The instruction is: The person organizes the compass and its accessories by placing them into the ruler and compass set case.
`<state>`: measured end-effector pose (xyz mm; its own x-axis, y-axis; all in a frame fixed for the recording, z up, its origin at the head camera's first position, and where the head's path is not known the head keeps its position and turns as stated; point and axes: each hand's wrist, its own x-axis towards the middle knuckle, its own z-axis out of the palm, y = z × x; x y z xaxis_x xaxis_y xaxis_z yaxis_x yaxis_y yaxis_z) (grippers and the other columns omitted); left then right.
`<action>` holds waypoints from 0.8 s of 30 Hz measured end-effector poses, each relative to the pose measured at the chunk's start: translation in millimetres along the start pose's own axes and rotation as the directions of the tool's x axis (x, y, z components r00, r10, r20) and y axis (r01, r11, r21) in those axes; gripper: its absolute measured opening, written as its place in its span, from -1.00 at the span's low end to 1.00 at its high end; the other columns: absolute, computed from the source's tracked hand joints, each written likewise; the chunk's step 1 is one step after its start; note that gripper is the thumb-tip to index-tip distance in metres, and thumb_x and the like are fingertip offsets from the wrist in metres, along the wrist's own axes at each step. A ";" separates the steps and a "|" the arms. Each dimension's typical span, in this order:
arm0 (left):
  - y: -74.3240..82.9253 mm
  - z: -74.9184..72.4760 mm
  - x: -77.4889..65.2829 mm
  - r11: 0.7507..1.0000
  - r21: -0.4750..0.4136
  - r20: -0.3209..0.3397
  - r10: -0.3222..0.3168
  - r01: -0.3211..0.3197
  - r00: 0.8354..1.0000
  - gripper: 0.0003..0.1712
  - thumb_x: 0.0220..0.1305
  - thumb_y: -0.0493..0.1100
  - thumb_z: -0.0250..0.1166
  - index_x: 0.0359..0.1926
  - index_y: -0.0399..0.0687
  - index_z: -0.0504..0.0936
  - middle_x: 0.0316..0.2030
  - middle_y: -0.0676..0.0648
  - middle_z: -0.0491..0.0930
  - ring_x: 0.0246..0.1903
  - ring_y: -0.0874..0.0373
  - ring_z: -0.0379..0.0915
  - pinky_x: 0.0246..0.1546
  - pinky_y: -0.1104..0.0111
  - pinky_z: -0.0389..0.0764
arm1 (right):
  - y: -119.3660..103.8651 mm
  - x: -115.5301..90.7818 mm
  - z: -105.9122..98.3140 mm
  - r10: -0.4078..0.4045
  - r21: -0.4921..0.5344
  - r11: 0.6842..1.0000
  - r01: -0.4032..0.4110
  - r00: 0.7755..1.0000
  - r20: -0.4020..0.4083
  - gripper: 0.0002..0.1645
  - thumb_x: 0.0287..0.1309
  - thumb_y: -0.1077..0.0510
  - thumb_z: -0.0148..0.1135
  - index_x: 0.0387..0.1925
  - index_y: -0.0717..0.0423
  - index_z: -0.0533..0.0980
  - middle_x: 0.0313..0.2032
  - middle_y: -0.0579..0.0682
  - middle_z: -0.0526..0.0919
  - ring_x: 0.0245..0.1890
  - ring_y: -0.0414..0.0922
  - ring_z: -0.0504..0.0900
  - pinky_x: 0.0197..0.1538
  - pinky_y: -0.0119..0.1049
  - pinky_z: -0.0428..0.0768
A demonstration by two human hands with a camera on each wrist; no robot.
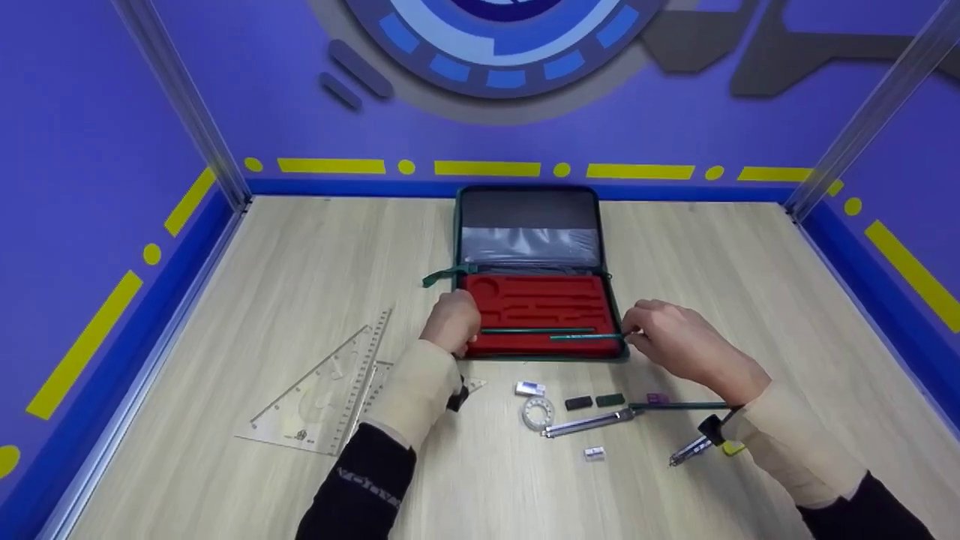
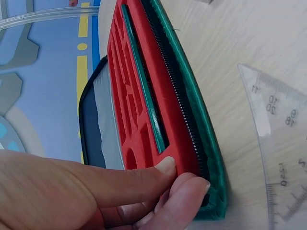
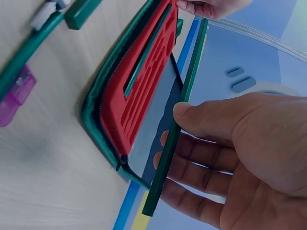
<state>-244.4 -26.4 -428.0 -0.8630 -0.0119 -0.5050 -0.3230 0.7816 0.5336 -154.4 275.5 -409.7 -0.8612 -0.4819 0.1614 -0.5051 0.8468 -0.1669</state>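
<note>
Green pencil [image 3: 167, 155] in pinch of my right hand [image 1: 682, 341]; edge of red insert [image 1: 517, 344] in pinch of my left hand [image 1: 452, 322].

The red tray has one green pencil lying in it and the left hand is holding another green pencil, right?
Not quite: it's the right hand that holds the other green pencil, as the right wrist view shows. One green pencil does lie in the red tray.

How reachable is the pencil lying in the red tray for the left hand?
Likely yes: the left hand holds the red tray near one end of the uncovered pencil, though that hand may first need to let go.
</note>
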 end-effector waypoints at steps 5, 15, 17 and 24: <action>-0.8 -3.2 -1.3 1.000 -0.025 -0.003 0.017 -0.017 1.000 -0.81 0.18 -0.57 0.25 -0.35 -0.34 0.75 -0.42 -0.18 0.67 -0.69 0.07 0.43 -0.71 0.31 0.50 | -4.3 11.7 0.3 0.013 0.007 1.000 -0.013 1.000 0.014 -0.90 0.16 0.39 0.44 -0.33 0.17 0.67 -0.37 -0.03 0.64 -0.36 -0.10 0.61 -0.27 -0.08 0.68; -2.7 0.4 -1.4 0.999 0.007 -0.002 0.048 -0.048 0.999 -0.82 0.18 -0.56 0.26 -0.35 -0.34 0.76 -0.42 -0.20 0.69 -0.70 0.07 0.47 -0.71 0.32 0.53 | -10.7 27.9 12.8 -0.001 0.030 1.000 0.000 0.999 0.050 -0.92 0.19 0.36 0.43 -0.29 0.18 0.67 -0.32 0.01 0.68 -0.34 -0.09 0.62 -0.22 -0.07 0.69; -3.0 0.8 -0.6 0.999 0.011 -0.007 0.046 -0.046 0.999 -0.83 0.16 -0.56 0.29 -0.35 -0.33 0.76 -0.45 -0.18 0.67 -0.68 0.08 0.46 -0.69 0.33 0.53 | -11.9 31.7 16.1 -0.009 0.028 1.000 0.007 0.999 0.052 -0.93 0.20 0.36 0.42 -0.29 0.19 0.67 -0.31 0.02 0.68 -0.33 -0.07 0.63 -0.21 -0.06 0.69; -2.8 2.2 1.7 0.999 0.012 -0.025 0.032 -0.032 0.999 -0.85 0.10 -0.56 0.34 -0.43 -0.28 0.71 -0.51 -0.16 0.59 -0.66 0.07 0.45 -0.69 0.32 0.52 | -17.4 43.3 26.7 -0.013 0.017 1.000 0.012 0.997 0.076 -0.93 0.20 0.35 0.41 -0.27 0.18 0.68 -0.31 0.02 0.70 -0.31 -0.05 0.66 -0.20 -0.04 0.71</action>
<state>-244.1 -27.2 -431.8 -0.8825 -0.0028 -0.4702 -0.2907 0.7893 0.5408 -184.4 233.8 -425.7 -0.8564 -0.5086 0.0888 -0.5159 0.8372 -0.1813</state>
